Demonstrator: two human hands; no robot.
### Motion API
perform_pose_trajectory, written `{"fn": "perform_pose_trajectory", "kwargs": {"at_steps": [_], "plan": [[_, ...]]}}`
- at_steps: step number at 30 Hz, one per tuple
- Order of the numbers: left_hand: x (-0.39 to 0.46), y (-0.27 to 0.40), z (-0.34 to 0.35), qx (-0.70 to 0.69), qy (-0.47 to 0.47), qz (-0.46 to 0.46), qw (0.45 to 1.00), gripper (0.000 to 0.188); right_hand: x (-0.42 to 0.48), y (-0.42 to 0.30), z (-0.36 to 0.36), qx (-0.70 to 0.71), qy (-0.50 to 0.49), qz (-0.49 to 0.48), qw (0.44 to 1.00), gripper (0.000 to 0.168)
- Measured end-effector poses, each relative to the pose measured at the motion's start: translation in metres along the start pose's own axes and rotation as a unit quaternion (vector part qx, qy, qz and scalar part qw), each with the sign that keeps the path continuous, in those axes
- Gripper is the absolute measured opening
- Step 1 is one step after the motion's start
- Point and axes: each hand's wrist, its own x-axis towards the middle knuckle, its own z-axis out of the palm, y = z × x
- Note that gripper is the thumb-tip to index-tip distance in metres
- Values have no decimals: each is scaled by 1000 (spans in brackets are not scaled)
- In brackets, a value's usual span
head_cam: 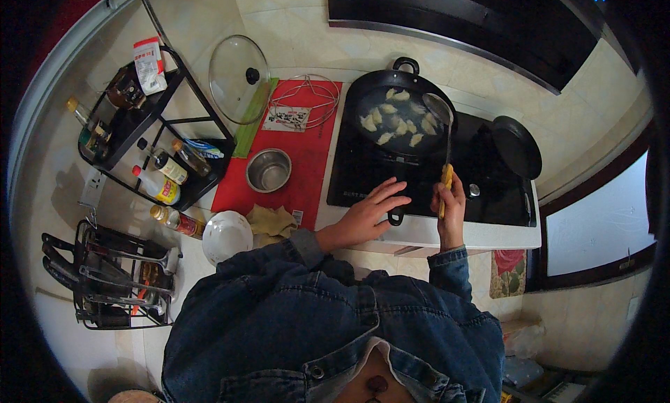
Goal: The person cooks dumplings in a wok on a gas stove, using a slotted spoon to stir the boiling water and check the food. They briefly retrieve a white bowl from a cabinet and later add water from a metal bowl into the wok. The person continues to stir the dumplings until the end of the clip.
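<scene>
A black wok (pixel 361 91) sits on the black glass cooktop (pixel 361 178), its long handle (pixel 396 216) pointing towards me. Several pale dumplings (pixel 402 126) lie in the liquid inside. My right hand (pixel 451 198) grips the yellow handle of a metal ladle (pixel 448 136). The ladle's bowl is over the right side of the wok, by its inner wall. My left hand (pixel 366 212) is spread beside and partly over the wok's handle, fingers apart and holding nothing. Whether it touches the handle, I cannot tell.
A small black frying pan (pixel 517 147) stands to the right. Left of the cooktop, a red mat (pixel 309 167) bears a metal bowl (pixel 268 170), a wire rack (pixel 303 102) and a cloth (pixel 272 222). A glass lid (pixel 239 79), white bowl (pixel 227 237) and bottle shelf (pixel 201 120) are farther left.
</scene>
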Motion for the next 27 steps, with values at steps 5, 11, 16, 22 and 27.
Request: {"fn": "perform_pose_trajectory", "kwargs": {"at_steps": [5, 11, 16, 22, 27], "plan": [[0, -5, 2, 21, 0, 9, 1000, 61, 11, 3, -1, 3, -15, -13, 1000, 51], [0, -2, 1, -5, -6, 2, 1000, 61, 19, 8, 2, 45, 8, 6, 999, 48], [0, -2, 1, 25, -2, 5, 1000, 62, 14, 17, 3, 84, -4, 28, 996, 47], [-1, -4, 3, 16, 0, 3, 1000, 63, -5, 17, 15, 149, -21, 58, 987, 42], [-1, -5, 4, 27, 3, 5, 1000, 62, -19, 13, 20, 181, -32, 76, 980, 41]]}}
